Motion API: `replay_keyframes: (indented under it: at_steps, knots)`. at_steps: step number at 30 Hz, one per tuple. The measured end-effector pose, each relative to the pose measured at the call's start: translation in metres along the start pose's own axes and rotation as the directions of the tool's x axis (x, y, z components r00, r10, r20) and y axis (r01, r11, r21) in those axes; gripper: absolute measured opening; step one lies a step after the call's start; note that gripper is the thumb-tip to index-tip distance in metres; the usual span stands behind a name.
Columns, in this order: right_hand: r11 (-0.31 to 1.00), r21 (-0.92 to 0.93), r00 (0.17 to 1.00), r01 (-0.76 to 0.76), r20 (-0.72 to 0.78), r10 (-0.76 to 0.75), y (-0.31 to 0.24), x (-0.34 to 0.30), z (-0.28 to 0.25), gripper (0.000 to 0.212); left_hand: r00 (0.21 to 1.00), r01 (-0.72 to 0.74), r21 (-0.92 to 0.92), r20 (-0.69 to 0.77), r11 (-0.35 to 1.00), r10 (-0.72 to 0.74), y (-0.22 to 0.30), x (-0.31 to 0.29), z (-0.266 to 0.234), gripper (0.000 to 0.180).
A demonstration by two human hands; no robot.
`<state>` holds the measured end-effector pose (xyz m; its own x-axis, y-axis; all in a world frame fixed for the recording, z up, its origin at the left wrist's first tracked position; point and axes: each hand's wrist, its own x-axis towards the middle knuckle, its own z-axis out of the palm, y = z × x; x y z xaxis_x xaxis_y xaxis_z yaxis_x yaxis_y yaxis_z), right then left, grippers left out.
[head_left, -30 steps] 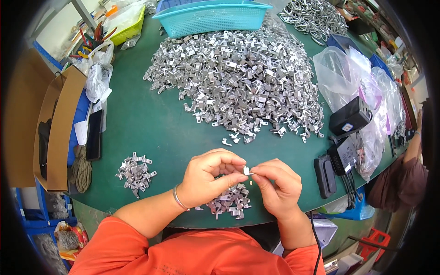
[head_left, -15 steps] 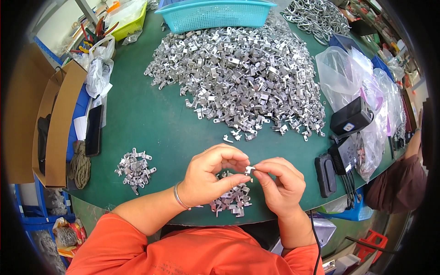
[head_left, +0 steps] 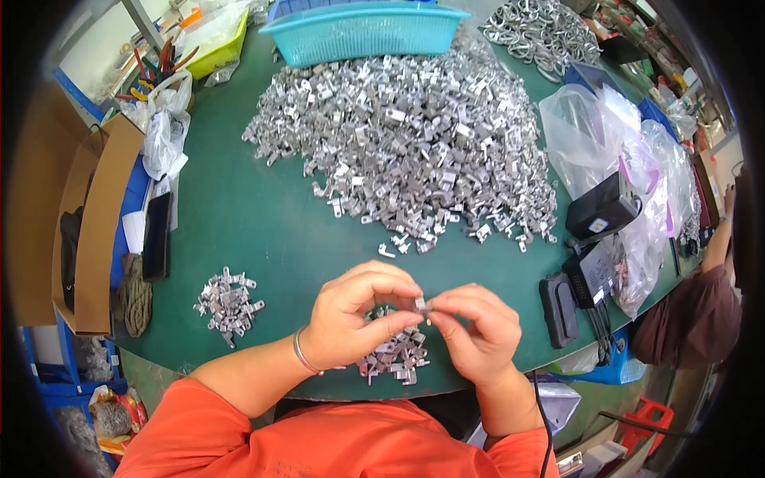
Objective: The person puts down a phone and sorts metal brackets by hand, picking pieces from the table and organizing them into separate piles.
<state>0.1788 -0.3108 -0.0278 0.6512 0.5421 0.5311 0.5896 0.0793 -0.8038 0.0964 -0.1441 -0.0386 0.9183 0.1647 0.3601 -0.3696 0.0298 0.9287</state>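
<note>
Left hand (head_left: 358,319) and right hand (head_left: 472,331) meet fingertip to fingertip over the near edge of the table (head_left: 239,215). Both pinch one small metal clip (head_left: 420,303), which sits right between the two sets of fingertips, off the table surface. Left hand: thumb and fingers curled round onto the clip, bracelet on the wrist. Right hand: thumb and forefinger closed on the clip's other end, remaining fingers folded.

Directly under the hands, partly hidden by them: small clip heap (head_left: 392,354). Left of the left hand, well apart: second small heap (head_left: 227,303). Beyond the hands, further across the table: big pile (head_left: 406,151) of the same clips, a few strays just short of it. Teal basket (head_left: 366,30) behind the pile. Right of the right hand: black adapters (head_left: 594,239) and clear bags (head_left: 629,159).
</note>
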Motion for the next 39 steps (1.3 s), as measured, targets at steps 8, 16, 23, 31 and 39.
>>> replay_keyframes:
  at_steps: [8, 16, 23, 31, 39]
  knots:
    - [0.997, -0.017, 0.997, 0.078, -0.002, -0.078, 0.003, -0.012, 0.0, 0.023, 0.999, -0.033, 0.323, -0.006, 0.946, 0.036, 0.003, 0.0, 0.004, 0.016]
    - [0.998, 0.0, 0.998, 0.06, -0.003, -0.06, 0.002, -0.01, 0.004, 0.018, 0.988, 0.053, -0.022, -0.144, 0.998, -0.056, 0.011, -0.007, 0.01, 0.018]
    - [0.991, 0.1, 0.996, -0.085, 0.003, 0.085, -0.006, -0.01, 0.002, 0.014, 0.999, -0.017, 0.244, -0.025, 0.97, 0.024, -0.004, -0.004, 0.001, 0.017]
    - [0.998, 0.003, 0.998, 0.062, 0.019, -0.062, 0.007, -0.013, 0.004, 0.014, 0.968, 0.204, -0.065, -0.133, 0.977, -0.211, 0.006, -0.008, 0.005, 0.015]
    - [1.0, 0.029, 1.0, -0.007, -0.027, 0.008, 0.002, -0.011, 0.004, 0.014, 0.998, -0.052, 0.248, 0.052, 0.967, 0.04, -0.004, -0.003, -0.002, 0.017]
